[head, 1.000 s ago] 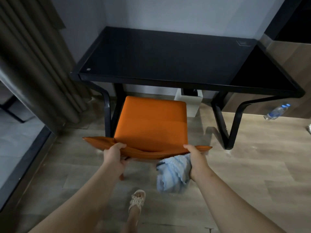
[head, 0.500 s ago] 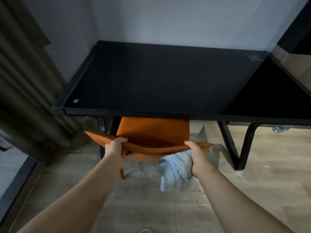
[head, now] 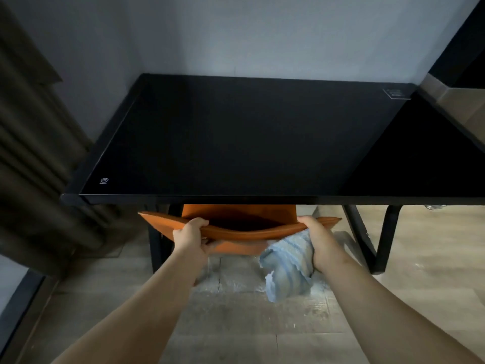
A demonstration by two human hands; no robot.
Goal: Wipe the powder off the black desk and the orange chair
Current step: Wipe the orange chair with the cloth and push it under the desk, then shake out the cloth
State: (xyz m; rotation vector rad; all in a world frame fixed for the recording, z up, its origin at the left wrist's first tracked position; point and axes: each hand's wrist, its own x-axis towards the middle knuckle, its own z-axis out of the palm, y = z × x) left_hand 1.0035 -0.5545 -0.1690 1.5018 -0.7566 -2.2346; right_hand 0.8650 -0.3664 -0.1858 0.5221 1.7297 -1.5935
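We see a glossy black worktop (head: 236,143) with a small pale logo (head: 104,181) near its front left corner. Below it the chair (head: 244,227) is plain orange. The cloth (head: 287,269) is light blue with faint darker stripes. The floor (head: 249,327) is grey-brown wood grain, dusted white. The curtain (head: 34,153) is dark brown, the wall (head: 236,35) pale grey.

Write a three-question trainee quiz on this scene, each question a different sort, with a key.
1. True or false: both hands grip the backrest of the orange chair.
2. Which hand also holds the blue cloth? A. left hand B. right hand C. neither
3. Fill in: white powder shows on the ____ below the chair.

Key: 1 true. 2 B. 3 floor; none is plain on the black desk.
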